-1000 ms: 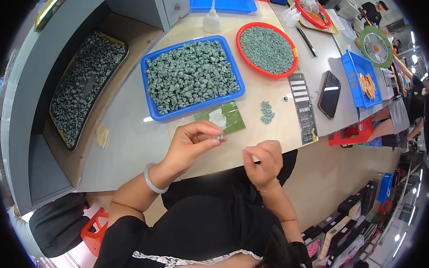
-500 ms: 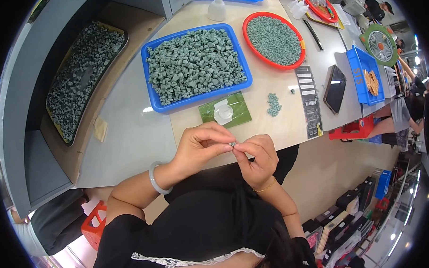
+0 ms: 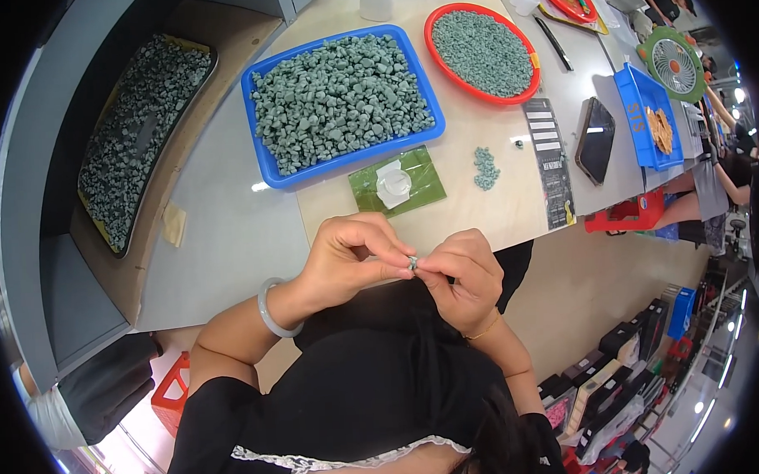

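A tiny grey-green stone [image 3: 413, 263] is pinched at the fingertips of my left hand [image 3: 347, 253] and my right hand [image 3: 466, 277], which meet just in front of the table edge. Both hands are closed, thumb against forefinger. Beyond them on the table lies a green mat [image 3: 426, 183] with a round white piece [image 3: 392, 185] on it. A blue tray [image 3: 358, 160] heaped with rough green stones stands behind the mat. To the right, a red round tray [image 3: 430, 47] holds finer stones. A small cluster of stones [image 3: 486, 170] and one separate stone [image 3: 518, 144] lie nearer me.
A dark tray [image 3: 212, 71] of stones sits in the grey compartment at left. On the right are a printed strip [image 3: 555, 202], a phone [image 3: 595, 142], a pen [image 3: 554, 44], a smaller blue tray [image 3: 634, 115] and a green fan [image 3: 673, 65]. A white bottle [image 3: 376, 3] stands at the back.
My right hand has shifted slightly right and its fingers have turned a little against the stone. Table things sit a bit higher in view. The pinch is kept.
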Demonstrator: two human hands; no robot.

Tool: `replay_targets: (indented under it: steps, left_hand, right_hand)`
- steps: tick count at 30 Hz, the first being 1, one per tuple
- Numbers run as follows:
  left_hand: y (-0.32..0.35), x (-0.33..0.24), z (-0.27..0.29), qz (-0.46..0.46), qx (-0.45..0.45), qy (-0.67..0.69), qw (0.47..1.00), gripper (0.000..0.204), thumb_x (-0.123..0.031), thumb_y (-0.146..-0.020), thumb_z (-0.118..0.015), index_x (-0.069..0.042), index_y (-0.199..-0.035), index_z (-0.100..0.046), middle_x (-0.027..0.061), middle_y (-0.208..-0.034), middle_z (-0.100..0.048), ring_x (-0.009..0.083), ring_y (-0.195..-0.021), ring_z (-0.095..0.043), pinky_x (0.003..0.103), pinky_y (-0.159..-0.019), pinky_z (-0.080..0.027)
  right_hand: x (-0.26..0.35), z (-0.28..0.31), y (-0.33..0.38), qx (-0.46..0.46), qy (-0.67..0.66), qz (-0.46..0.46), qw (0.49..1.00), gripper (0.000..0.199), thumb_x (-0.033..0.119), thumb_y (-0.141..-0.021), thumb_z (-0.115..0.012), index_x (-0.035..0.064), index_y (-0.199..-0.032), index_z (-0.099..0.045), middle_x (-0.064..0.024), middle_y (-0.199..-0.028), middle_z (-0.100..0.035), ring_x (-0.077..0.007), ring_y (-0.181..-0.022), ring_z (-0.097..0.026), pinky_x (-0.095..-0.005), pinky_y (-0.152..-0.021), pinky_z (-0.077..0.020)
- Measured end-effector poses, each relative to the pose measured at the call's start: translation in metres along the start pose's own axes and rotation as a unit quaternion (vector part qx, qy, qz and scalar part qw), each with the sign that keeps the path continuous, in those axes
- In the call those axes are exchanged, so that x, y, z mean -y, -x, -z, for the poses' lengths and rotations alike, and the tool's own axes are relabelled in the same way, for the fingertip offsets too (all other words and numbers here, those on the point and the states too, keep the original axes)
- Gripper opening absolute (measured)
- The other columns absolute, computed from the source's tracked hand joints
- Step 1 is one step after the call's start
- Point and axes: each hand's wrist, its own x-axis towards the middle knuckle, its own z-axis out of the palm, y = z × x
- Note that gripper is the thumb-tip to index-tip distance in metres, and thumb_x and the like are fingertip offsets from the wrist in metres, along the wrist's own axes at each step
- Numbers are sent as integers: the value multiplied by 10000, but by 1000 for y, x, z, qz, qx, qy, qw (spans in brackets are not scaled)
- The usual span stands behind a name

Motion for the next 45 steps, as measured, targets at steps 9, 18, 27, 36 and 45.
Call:
replay_targets:
  steps: [9, 18, 27, 36, 45]
  left_hand:
    - [2, 5, 5, 11, 21, 13, 1000, 150, 76, -621, -710, -36, -665, -621, 93, -744, -593, 136, -677, -583, 226, -625, -496]
    - [0, 11, 1, 55, 3, 132, 990, 87, 35, -721, -641, -18, -742, -574, 123, -852, -588, 173, -786, -595, 289, -715, -514]
    - [-2, 6, 3, 56, -17, 173, 983, 98, -19, -794, -578, -16, -878, -528, 155, -938, -572, 191, -819, -596, 347, -747, -528]
    - [-8, 0, 5, 76, -39, 116, 990, 82, -40, -795, -586, -13, -864, -551, 158, -944, -581, 197, -806, -602, 322, -740, -524]
    - [-31, -76, 52, -3, -140, -147, 979, 199, 49, -783, -535, 38, -980, -558, 124, -1030, -569, 179, -880, -581, 266, -796, -466]
  right_hand:
    - [-9, 7, -6, 63, 32, 122, 990, 263, -33, -551, -623, 41, -803, -616, -18, -718, -546, -190, -638, -502, -262, -548, -424]
    - [-11, 2, 1, 21, 72, 141, 987, 254, -13, -619, -665, 36, -859, -596, -33, -729, -551, -191, -621, -511, -272, -552, -428]
    - [-54, 31, 15, -73, 130, -17, 989, 223, -73, -705, -572, -6, -916, -545, -75, -685, -535, -143, -610, -503, -230, -577, -415]
    - [-76, 37, 22, -124, 174, -101, 972, 153, -52, -746, -551, -12, -891, -577, -57, -712, -545, -122, -605, -494, -220, -585, -415]
    - [-49, 28, 20, -116, 180, -112, 970, 128, -34, -762, -541, -16, -881, -582, -79, -751, -568, -140, -609, -494, -233, -584, -413]
